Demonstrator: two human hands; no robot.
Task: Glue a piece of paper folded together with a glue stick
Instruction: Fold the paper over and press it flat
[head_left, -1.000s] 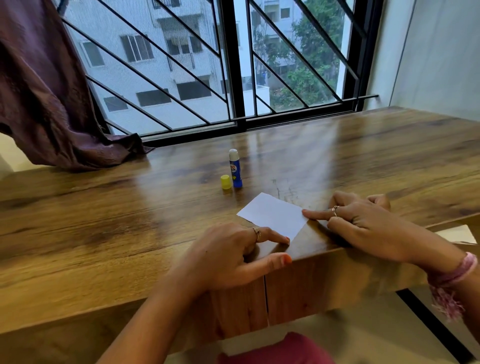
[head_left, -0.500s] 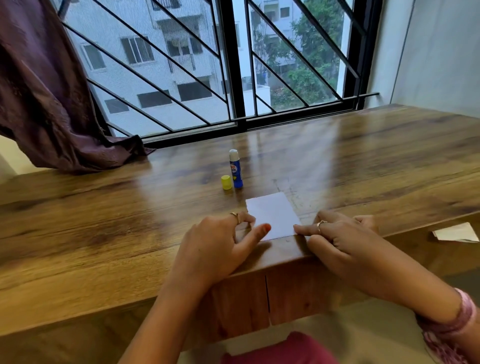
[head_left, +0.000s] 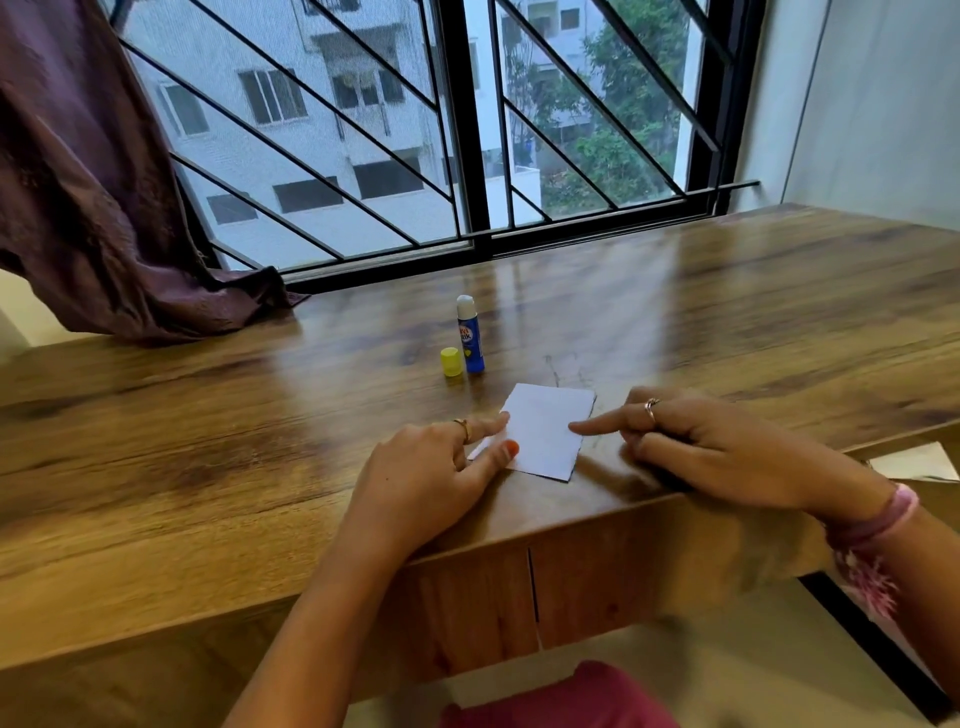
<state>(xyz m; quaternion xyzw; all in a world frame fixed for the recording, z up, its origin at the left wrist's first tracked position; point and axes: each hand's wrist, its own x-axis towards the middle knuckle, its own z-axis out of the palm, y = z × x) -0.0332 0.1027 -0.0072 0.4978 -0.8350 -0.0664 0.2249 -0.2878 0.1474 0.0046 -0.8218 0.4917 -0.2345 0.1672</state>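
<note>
A folded white paper (head_left: 546, 427) lies flat on the wooden table (head_left: 208, 426), close to its front edge. My left hand (head_left: 426, 478) rests at the paper's left edge, with index fingertip and thumb tip touching it. My right hand (head_left: 701, 447) comes in from the right. Its straight index finger presses on the paper's right half while the other fingers are curled under. Behind the paper, an uncapped blue glue stick (head_left: 470, 336) stands upright with its yellow cap (head_left: 451, 361) just to its left.
A purple curtain (head_left: 93, 208) drapes onto the table's back left corner. A barred window (head_left: 467, 130) runs along the far edge. Another piece of white paper (head_left: 917, 462) shows beyond the table's right front corner. A wall (head_left: 883, 104) stands on the right.
The paper has turned and sits a little farther from the front edge. My left hand shifted to its left edge. My right index finger moved from the paper's right edge onto its surface.
</note>
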